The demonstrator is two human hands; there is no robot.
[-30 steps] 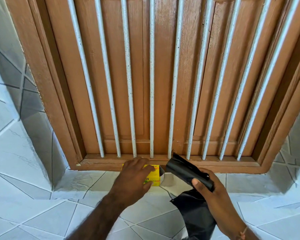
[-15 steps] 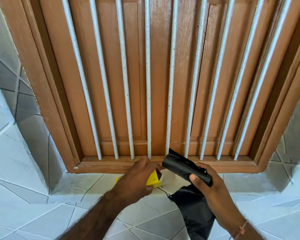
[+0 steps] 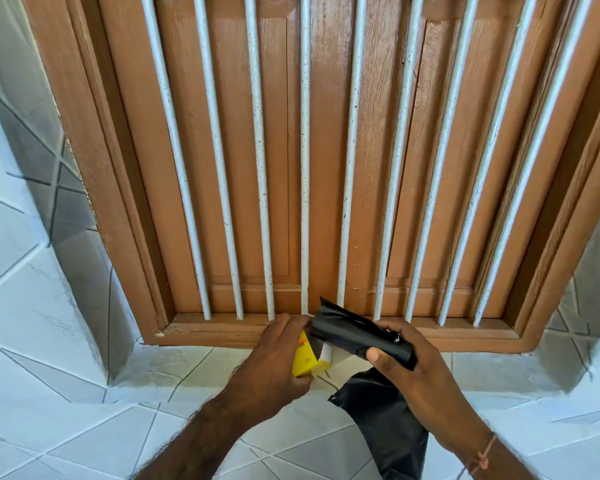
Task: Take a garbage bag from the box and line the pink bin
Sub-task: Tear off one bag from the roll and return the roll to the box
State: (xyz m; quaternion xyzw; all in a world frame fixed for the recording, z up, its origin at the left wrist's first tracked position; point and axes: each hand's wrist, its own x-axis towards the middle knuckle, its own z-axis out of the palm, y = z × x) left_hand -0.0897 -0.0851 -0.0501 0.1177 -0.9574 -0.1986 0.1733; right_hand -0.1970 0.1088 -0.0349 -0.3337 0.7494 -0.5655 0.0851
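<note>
Film of the garbage bag (image 3: 361, 336): thin, limp, likely slippery; right hand (image 3: 426, 386) clenches its roll, left hand (image 3: 274, 358) clasps the box (image 3: 305, 360) on the tiled ledge (image 3: 174, 362).

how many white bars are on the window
9. The white metal bars stand side by side across the brown wooden window, evenly spaced from left to right; none looks hidden, though their tops leave the frame.
</note>
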